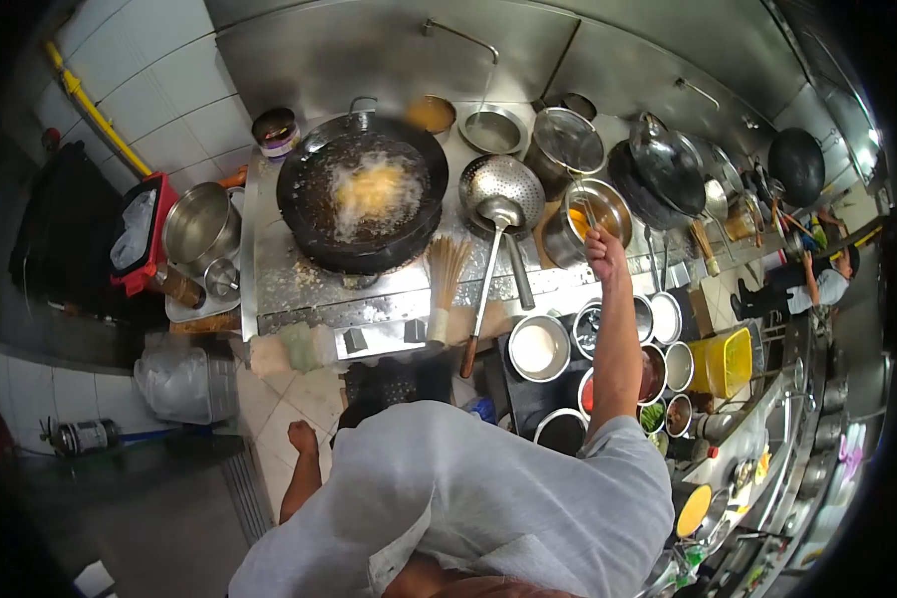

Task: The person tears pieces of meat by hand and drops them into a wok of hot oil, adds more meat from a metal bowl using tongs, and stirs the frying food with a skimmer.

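My right hand (604, 254) is closed around a thin metal utensil (585, 204) that reaches into a steel pot (620, 204). Something orange lies inside this pot; the utensil's lower end is not clear enough to name. Down at my side, my left hand (304, 436) makes a fist, with nothing showing in it. Pale yellow food (371, 189) bubbles in oil in a black wok (309, 234) on the stove. Between wok and pot, a perforated skimmer (501, 189) rests with its long handle toward me.
A bamboo brush (447, 269) lies at the stove's front. Several containers, one a bowl of white contents (539, 349), stand below my right arm. A red bin (140, 234) and a steel pot (201, 224) are at left. Another person (817, 287) is far right.
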Demonstrator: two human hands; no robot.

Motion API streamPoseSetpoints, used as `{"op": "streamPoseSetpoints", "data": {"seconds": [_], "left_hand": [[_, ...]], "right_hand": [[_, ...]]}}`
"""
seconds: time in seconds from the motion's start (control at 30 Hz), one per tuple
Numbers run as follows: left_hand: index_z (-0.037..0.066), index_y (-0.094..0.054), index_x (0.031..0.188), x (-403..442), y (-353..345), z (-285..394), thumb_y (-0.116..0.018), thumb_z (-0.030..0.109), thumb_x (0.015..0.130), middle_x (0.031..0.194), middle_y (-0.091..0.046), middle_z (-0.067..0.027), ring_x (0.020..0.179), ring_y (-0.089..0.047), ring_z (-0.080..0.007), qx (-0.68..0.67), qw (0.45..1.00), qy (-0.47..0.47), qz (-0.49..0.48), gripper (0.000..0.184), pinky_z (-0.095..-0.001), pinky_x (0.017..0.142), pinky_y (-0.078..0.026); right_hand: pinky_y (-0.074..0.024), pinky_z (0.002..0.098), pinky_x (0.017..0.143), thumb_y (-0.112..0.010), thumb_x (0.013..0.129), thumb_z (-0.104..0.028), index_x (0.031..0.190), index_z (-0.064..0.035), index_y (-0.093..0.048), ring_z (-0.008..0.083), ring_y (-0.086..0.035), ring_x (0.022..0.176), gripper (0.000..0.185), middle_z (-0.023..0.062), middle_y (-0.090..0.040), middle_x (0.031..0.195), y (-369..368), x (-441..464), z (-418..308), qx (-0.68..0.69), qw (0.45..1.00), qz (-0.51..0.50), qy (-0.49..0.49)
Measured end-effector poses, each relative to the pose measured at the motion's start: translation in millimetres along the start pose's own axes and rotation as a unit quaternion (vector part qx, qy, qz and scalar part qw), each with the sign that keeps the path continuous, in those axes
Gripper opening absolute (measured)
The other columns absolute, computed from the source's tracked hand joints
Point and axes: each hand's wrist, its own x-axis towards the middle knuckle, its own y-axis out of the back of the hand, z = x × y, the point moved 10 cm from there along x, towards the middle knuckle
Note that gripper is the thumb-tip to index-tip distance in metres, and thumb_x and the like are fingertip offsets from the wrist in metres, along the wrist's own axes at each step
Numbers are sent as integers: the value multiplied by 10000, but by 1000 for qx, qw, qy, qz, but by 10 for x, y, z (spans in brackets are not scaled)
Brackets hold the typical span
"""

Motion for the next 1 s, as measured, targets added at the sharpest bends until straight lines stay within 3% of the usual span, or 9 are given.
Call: {"op": "streamPoseSetpoints", "data": {"seconds": [0.13,0.2,0.27,0.4,0.53,0.7,0.8,0.93,1.0], "left_hand": [[26,-552,730,-235,72,-162,-615,118,857,631,-606,-103,506,-586,-217,289,945,-144,-43,169,-370,429,-472],[-1,-611,718,-356,279,-650,-547,152,821,674,-652,-171,571,-643,-284,135,989,66,16,195,-428,534,-515],[15,-648,740,-632,-33,-515,-574,162,838,696,-666,-164,593,-654,-275,603,755,-193,-168,191,-399,537,-519],[10,-647,839,-972,8,-586,-536,149,892,753,-679,-172,600,-657,-283,595,704,-139,-361,186,-397,531,-519],[-10,-613,877,-619,140,-849,-521,143,882,755,-655,-176,622,-666,-299,374,852,73,-358,178,-408,506,-517],[-35,-570,924,-50,69,-937,-504,136,869,757,-625,-180,649,-677,-319,-3,947,255,-194,191,-422,475,-514],[-47,-570,944,193,4,-568,-521,135,848,755,-623,-168,631,-662,-311,-7,964,203,-173,212,-431,493,-519],[-54,-582,992,548,1,-297,-553,102,830,840,-634,-180,745,-653,-325,33,991,80,-107,226,-414,618,-540],[-51,-571,1087,354,465,715,-590,89,819,1009,-605,-205,892,-616,-357,165,961,-162,154,303,-389,776,-520]], "right_hand": [[-276,181,349,-427,1014,-219,966,-129,-471,42,-339,445,111,-40,-422,660,-448,-167,342,-166,955,127,209],[-318,208,362,-436,980,-164,1044,-106,-475,67,-370,453,95,-17,-461,683,-712,-361,707,-256,918,143,266],[-345,239,373,-436,911,-59,1182,-88,-440,96,-402,454,272,34,-505,718,-844,-414,1104,-314,894,154,280],[-321,201,374,-377,930,-56,1287,-138,-458,65,-399,459,374,1,-498,706,-1224,-480,1701,-395,888,179,154],[-365,241,383,-393,927,-48,1502,-157,-306,63,-433,465,592,19,-530,714,-1697,-217,1764,-623,745,166,171],[-497,347,546,-410,853,-29,1461,-103,-393,153,-542,513,612,97,-598,732,-1955,206,1672,-835,335,88,428],[-418,482,966,-392,819,20,1454,-87,-364,457,-518,1177,644,311,-550,1241,-1920,371,1738,-843,472,156,208],[-518,453,791,-399,810,21,1463,-89,-360,405,-662,916,664,286,-652,1043,-1816,468,1831,-838,502,164,136],[-485,361,499,-407,840,-4,1473,-93,-357,231,-591,548,641,142,-624,756,-1769,382,1999,-762,622,175,41]]}}
